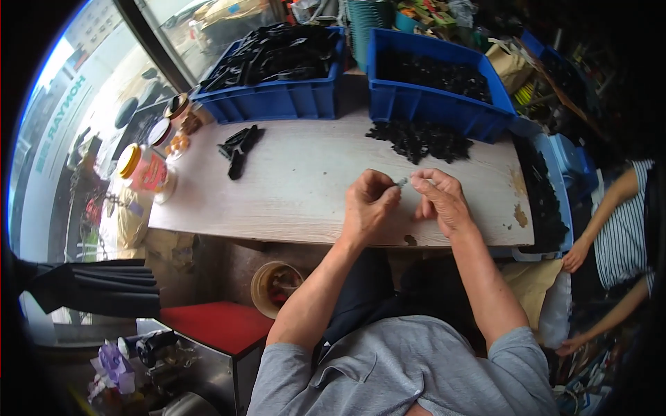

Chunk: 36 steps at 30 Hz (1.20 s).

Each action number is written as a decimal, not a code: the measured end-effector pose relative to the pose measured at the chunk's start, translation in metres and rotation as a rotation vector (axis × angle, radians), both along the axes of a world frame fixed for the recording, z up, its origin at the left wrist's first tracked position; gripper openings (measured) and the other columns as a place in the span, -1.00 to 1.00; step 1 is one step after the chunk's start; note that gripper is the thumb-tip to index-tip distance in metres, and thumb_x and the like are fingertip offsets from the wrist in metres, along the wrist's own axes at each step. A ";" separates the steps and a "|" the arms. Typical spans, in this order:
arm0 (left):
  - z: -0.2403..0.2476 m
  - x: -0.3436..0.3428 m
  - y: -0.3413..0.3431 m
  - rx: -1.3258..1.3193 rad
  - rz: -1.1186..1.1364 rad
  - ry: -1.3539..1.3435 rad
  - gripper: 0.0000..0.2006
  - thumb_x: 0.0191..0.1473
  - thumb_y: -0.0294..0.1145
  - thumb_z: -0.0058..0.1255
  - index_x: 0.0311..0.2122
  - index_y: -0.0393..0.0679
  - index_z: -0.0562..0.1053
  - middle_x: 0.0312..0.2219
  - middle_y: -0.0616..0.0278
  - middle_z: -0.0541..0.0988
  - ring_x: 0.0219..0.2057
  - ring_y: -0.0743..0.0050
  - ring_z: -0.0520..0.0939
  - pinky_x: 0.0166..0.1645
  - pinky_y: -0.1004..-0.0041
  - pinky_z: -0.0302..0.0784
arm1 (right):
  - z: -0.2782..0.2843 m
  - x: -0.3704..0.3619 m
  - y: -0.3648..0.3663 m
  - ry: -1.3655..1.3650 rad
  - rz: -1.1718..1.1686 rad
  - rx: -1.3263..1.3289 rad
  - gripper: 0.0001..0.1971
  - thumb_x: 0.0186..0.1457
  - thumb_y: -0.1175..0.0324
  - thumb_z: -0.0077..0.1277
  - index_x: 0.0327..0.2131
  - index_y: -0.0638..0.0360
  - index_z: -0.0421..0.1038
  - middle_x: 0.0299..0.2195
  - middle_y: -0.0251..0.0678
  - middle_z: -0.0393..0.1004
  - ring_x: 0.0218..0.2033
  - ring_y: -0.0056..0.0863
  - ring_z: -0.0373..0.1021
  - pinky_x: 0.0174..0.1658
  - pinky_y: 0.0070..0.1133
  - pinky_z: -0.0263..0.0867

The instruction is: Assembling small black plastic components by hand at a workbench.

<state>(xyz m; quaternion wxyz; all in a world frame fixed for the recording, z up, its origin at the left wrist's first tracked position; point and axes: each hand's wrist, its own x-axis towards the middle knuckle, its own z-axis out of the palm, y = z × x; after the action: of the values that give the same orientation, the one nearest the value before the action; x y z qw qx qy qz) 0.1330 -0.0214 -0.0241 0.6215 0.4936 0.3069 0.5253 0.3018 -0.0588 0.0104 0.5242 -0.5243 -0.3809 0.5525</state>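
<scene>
My left hand [371, 201] is closed, thumb against bent fingers, pinching a small dark piece [402, 182] whose kind is too small to tell. Close beside it on the right, my right hand [442, 200] has its thumb and forefinger pressed together at the other side of that piece. What sits between the right fingertips cannot be made out. Both hands are above the front part of the pale wooden table [298, 201]. Just beyond them lies a heap of small black parts [420, 141]. A few longer black parts [239, 149] lie at the table's left.
At the back stand a blue crate [277, 100] piled with long black parts and another blue crate [433, 104] holding small black parts. Jars [146, 170] line the left edge. A light blue bin [558, 187] adjoins the right edge. Another person's hand [576, 256] grips brown sheeting there.
</scene>
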 end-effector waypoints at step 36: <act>-0.006 -0.119 0.017 0.300 0.568 0.378 -0.84 0.08 -0.54 0.11 -0.22 -0.26 0.42 -0.48 0.40 0.42 -0.47 0.73 0.38 -0.37 0.66 0.32 | -0.012 -0.017 -0.006 0.106 -0.002 0.115 -0.87 0.13 0.29 0.12 -0.34 0.09 0.44 -0.79 -0.45 0.25 -0.71 -0.55 0.36 -0.50 -0.39 0.51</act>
<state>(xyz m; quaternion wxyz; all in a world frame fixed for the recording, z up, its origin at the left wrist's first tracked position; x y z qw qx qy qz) 0.0143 -0.0049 -0.0299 0.3042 0.5627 0.4604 0.6155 0.2848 -0.0651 -0.0012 0.5734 -0.4640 -0.3830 0.5561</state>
